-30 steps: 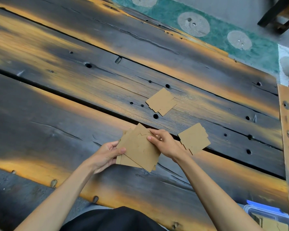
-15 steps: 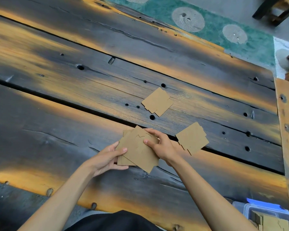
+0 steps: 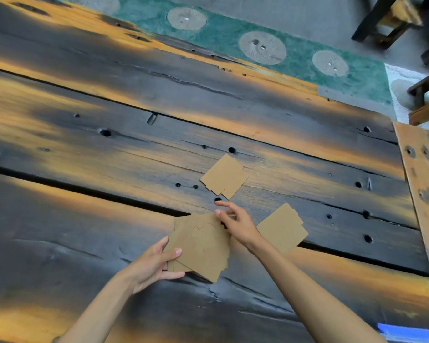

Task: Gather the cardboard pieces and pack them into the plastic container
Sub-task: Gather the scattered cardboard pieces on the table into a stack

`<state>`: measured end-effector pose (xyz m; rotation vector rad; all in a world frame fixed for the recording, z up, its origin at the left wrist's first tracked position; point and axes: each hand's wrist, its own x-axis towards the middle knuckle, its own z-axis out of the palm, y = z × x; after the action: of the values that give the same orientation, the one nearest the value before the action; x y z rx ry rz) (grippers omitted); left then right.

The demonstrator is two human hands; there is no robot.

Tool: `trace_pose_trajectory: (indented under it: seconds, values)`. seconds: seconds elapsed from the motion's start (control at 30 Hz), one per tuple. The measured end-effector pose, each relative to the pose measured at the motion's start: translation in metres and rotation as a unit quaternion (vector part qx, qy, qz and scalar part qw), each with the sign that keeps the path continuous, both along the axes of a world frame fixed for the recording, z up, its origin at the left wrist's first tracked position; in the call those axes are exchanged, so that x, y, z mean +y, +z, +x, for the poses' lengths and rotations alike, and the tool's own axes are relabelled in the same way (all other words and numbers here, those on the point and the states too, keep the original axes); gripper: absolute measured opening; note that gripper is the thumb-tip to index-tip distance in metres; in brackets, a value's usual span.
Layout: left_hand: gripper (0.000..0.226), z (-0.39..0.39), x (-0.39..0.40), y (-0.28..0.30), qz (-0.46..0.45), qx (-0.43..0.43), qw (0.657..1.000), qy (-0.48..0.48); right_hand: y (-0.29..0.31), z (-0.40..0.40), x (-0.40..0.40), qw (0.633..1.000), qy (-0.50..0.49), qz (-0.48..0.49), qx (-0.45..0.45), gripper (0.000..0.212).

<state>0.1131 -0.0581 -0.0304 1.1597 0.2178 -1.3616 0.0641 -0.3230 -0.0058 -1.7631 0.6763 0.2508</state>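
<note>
My left hand [image 3: 151,266] grips a stack of brown cardboard pieces [image 3: 201,246] by its lower left corner, just above the dark plank table. My right hand [image 3: 235,221] hovers past the stack's upper right edge, fingers apart, holding nothing, its fingertips pointing at a small pile of cardboard pieces [image 3: 224,176] lying farther back on the table. Another small pile of cardboard [image 3: 282,227] lies to the right of my right wrist. Only a blue edge of the plastic container [image 3: 404,334] shows at the bottom right corner.
The table [image 3: 109,206] is made of scorched dark and orange planks with gaps and bolt holes. A lighter wooden board [image 3: 424,184] runs along its right side. Beyond the far edge lie a green patterned mat [image 3: 233,33] and wooden stool legs [image 3: 391,21].
My right hand has let go of the held stack and moved up toward the far pile, fingers spreading. The left hand keeps the stack. The view has shifted, so the container has nearly left the frame.
</note>
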Motion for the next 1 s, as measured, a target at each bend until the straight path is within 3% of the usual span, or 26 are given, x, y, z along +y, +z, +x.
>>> trace_pose_trajectory:
  seconds: [0.17, 0.37, 0.43, 0.73, 0.87, 1.0]
  values:
    - [0.049, 0.019, 0.005, 0.001, 0.024, -0.013, 0.999, 0.032, -0.02, 0.061, -0.049, 0.981, -0.078, -0.162, 0.068, 0.052]
    - [0.047, 0.041, 0.012, 0.001, 0.046, -0.01, 0.994, 0.097, -0.037, 0.114, -0.074, 0.962, -0.042, -0.22, 0.153, 0.123]
    - [0.047, 0.045, 0.015, -0.002, 0.054, -0.008, 0.991, 0.125, -0.044, 0.12, -0.069, 0.95, -0.017, -0.257, 0.178, 0.133]
    - [0.045, 0.047, 0.028, -0.01, 0.076, 0.006, 0.985, 0.158, -0.047, 0.118, -0.061, 0.912, 0.003, -0.361, 0.196, 0.132]
    - [0.045, 0.046, 0.029, -0.008, 0.089, -0.004, 0.984, 0.152, -0.039, 0.109, -0.073, 0.908, -0.003, -0.395, 0.141, 0.104]
    - [0.045, 0.045, 0.029, -0.002, 0.097, -0.017, 0.985, 0.143, -0.024, 0.095, -0.08, 0.92, -0.024, -0.383, 0.079, 0.058]
